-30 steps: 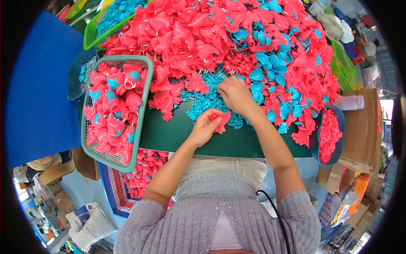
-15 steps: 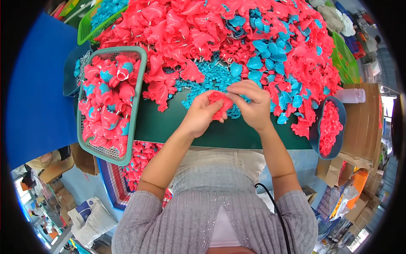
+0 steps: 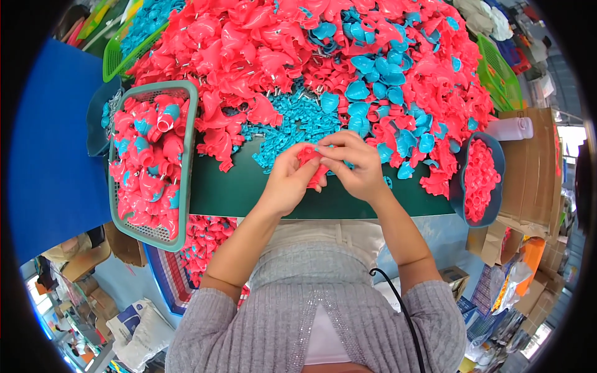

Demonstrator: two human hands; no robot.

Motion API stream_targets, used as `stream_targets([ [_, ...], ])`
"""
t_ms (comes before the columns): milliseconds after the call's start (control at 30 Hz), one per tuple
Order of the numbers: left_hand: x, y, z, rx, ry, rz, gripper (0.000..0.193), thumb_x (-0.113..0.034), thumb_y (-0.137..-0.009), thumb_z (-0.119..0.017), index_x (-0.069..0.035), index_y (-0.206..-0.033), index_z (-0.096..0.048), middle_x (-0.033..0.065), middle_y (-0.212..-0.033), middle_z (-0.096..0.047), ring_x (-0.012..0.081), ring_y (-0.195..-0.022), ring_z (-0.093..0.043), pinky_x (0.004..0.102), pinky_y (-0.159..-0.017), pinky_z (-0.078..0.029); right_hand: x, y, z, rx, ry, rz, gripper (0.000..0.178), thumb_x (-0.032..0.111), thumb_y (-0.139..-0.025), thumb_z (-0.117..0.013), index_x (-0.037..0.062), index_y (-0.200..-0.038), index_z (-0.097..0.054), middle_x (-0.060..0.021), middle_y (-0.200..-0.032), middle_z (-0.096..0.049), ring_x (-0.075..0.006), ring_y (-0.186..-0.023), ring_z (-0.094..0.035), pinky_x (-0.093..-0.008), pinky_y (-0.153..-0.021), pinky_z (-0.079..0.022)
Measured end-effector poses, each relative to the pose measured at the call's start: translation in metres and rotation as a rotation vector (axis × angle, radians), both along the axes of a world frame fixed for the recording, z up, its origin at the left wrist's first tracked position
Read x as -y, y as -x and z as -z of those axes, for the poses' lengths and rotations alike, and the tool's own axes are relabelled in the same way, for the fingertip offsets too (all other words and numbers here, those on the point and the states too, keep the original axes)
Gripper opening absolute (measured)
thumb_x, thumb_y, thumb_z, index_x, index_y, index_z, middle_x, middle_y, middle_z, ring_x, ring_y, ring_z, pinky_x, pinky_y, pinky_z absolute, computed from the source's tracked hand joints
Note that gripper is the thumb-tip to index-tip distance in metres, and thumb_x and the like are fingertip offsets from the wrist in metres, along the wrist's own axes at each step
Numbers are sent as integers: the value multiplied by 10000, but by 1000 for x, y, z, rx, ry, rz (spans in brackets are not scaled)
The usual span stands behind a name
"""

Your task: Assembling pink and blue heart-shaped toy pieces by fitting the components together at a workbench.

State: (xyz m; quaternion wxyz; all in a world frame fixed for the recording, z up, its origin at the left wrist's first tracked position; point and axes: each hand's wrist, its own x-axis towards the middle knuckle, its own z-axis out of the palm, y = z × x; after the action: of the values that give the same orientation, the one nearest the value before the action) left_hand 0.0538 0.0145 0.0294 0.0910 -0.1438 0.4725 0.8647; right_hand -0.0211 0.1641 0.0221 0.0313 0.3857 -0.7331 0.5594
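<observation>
Between my hands, over the near part of the dark green table [image 3: 249,199], is a pink-red plastic shell piece [image 3: 309,163]. My left hand [image 3: 287,181] is closed round its left side, thumb on top. The fingers of my right hand [image 3: 356,163] pinch at its upper right edge, where a tiny bit of blue shows; whether that is a separate small part I cannot tell. Just beyond my hands lies a heap of small blue plastic parts [image 3: 292,124]. Curved blue shell pieces [image 3: 357,91] are scattered to its right.
A large pile of pink-red shells [image 3: 236,43] covers the far table. At left stands a grey-green basket [image 3: 191,124] of joined pink and blue pieces, beside a dark tub [image 3: 94,133]. A blue-grey bowl [image 3: 457,199] of small pink parts sits at right, near a bottle [image 3: 510,128].
The view has shifted slightly, so the table things appear further left. My hands remain together on the pink piece, which is turned a little, and my right fingers have closed in on its top edge.
</observation>
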Motion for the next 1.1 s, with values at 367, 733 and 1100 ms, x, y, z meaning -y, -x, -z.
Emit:
stream_targets([
  [367, 5, -4, 44, 141, -74, -167, 197, -76, -928, -513, -2, -1111, -511, 100, -902, -623, 145, -660, -594, 262, -562, -495, 3, 37, 12, -136, -336, 404, 232, 179, -730, -738, 29, -894, -673, -118, -913, -616, -281, -867, -559, -376, -728, -451],
  [733, 8, 14, 24, 100, -548, -213, 428, -427, -986, -367, -74, -1206, -468, 118, -1045, -594, 167, -771, -572, 322, -694, -477, -4, 48, -5, 591, 37, 344, 148, 134, -786, -688, -11, -802, -662, -46, -691, -633, -111, -601, -554, -254, -541, -416],
  [1100, -18, 21, 6, -2, -449, -214, 488, -456, -1000, -245, -65, -1197, -462, 133, -1139, -565, 242, -1057, -539, 406, -924, -429, 0, -17, -45, 206, -251, 155, 73, 18, -738, -654, -3, -802, -626, -65, -666, -597, -145, -569, -587, -262, -542, -465],
])
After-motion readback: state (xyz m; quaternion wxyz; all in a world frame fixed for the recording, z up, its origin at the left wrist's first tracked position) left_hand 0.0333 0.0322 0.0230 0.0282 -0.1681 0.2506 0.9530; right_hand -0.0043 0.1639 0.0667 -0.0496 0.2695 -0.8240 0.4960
